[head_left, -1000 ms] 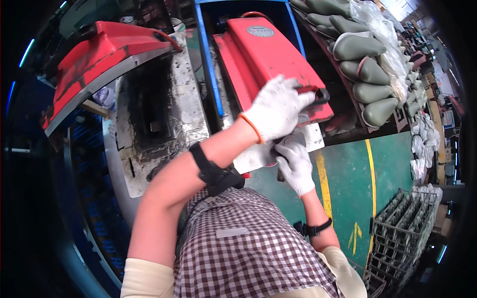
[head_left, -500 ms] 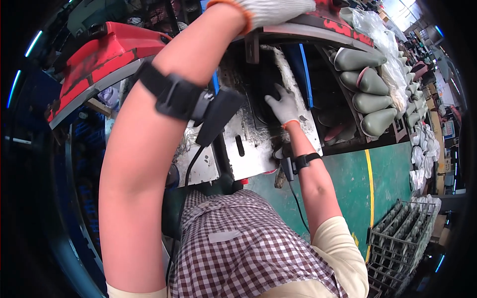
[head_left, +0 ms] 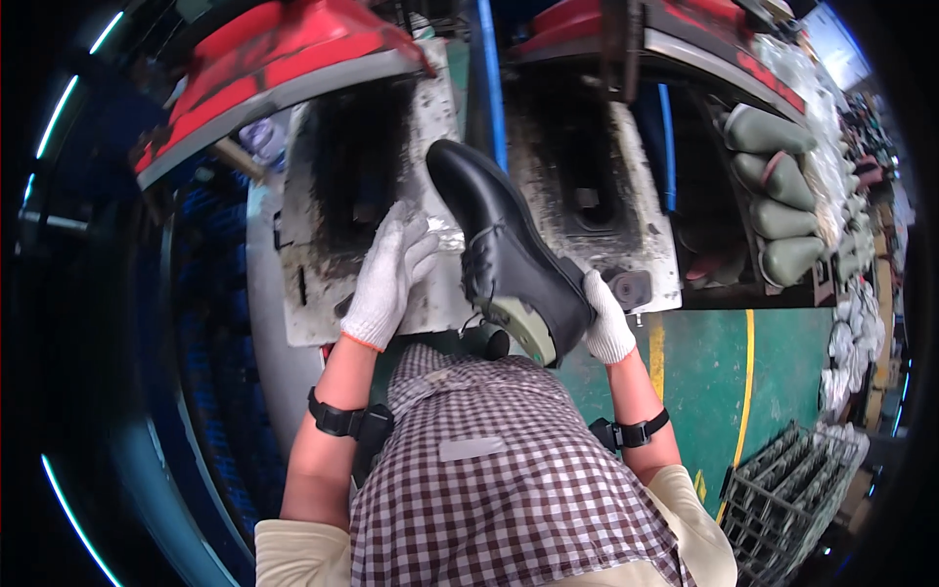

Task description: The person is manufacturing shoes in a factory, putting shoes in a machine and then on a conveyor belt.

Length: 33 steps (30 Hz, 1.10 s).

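A black lace-up leather shoe [head_left: 509, 249] hangs tilted before me, toe up and to the left. In its opening sits a pale green shoe last [head_left: 528, 328]. My right hand [head_left: 606, 318], in a white knit glove, grips the shoe by the heel side; part of its fingers is hidden behind it. My left hand [head_left: 391, 269], gloved alike with an orange cuff, is left of the shoe and apart from it. Its fingers are stretched out over a worn metal plate [head_left: 311, 256], and nothing is in them.
Two worn red machine covers [head_left: 293, 47] arch over the dark, scuffed stations, with a blue bar [head_left: 491, 88] between them. Several grey-green shoe lasts [head_left: 790, 256] are stacked at right. A wire rack [head_left: 792, 499] stands lower right on the green floor [head_left: 699, 391].
My left hand has come down from the red cover to beside the shoe. The right hand has drawn back from the dark station and now holds the shoe. The view has shifted.
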Motion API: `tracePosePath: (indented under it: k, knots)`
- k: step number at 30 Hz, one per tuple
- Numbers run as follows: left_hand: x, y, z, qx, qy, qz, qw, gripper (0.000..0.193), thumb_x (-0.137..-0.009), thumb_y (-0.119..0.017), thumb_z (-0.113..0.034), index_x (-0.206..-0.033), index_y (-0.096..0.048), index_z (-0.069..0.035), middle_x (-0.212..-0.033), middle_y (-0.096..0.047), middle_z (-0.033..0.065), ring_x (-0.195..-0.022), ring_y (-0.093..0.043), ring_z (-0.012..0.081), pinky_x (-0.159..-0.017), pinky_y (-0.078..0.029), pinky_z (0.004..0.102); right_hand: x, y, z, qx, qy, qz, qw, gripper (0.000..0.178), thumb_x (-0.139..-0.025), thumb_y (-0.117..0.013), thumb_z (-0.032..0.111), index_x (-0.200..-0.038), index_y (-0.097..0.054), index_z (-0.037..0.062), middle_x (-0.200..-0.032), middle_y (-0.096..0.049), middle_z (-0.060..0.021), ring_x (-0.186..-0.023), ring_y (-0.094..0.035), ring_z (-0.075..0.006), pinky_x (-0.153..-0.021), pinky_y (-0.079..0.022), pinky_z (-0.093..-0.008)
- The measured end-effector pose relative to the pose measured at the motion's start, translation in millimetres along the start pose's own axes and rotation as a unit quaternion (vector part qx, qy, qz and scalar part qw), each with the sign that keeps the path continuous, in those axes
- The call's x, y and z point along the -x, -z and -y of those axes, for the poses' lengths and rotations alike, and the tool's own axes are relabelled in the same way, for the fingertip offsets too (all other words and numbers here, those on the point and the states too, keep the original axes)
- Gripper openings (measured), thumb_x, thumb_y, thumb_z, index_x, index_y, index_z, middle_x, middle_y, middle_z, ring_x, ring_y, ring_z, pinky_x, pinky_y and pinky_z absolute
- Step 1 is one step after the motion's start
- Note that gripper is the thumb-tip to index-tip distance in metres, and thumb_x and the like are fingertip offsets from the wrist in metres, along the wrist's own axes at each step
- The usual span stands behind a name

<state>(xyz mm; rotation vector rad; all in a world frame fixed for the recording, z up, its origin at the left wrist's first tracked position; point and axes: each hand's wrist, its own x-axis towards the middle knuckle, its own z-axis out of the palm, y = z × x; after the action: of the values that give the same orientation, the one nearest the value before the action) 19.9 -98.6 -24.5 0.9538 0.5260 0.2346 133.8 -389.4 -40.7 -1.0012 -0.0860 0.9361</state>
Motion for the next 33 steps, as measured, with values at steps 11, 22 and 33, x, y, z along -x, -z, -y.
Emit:
tracePosePath:
  k: [11,22,33]
  knots:
    - [97,96,-44,0.072,-0.277,-0.140,0.948,0.064,-0.104,-0.061,-0.047,-0.146,-0.050,-0.001,-0.141,-0.061,0.0127,-0.129,-0.058,0.0240,-0.114,-0.045,0.0418,-48,-93,-70,-0.088,-0.180,0.259,0.945,0.064,-0.106,-0.054,0.035,-0.154,-0.040,-0.0038,-0.155,-0.049,-0.0185,-0.142,-0.048,-0.0289,-0.123,-0.036,-0.0428]
    - [167,87,-70,-0.128,-0.326,-0.182,0.919,0.096,-0.076,-0.093,-0.029,-0.152,-0.043,0.002,-0.133,-0.063,0.0101,-0.119,-0.063,0.0174,-0.105,-0.050,0.0327,-70,-61,-143,-0.246,-0.362,0.209,0.875,0.056,-0.110,-0.048,0.033,-0.148,-0.045,-0.0077,-0.148,-0.054,-0.0238,-0.133,-0.058,-0.0300,-0.117,-0.045,-0.0413]
    - [141,136,-75,-0.205,-0.284,-0.337,0.874,0.046,-0.098,-0.065,-0.017,-0.138,-0.058,0.002,-0.132,-0.064,0.0124,-0.121,-0.060,0.0207,-0.107,-0.046,0.0332,-74,-144,-87,-0.187,-0.463,0.440,0.746,0.081,-0.104,-0.049,0.061,-0.155,-0.036,-0.0004,-0.123,-0.059,-0.0448,-0.113,-0.068,-0.0449,-0.074,-0.065,-0.0490]
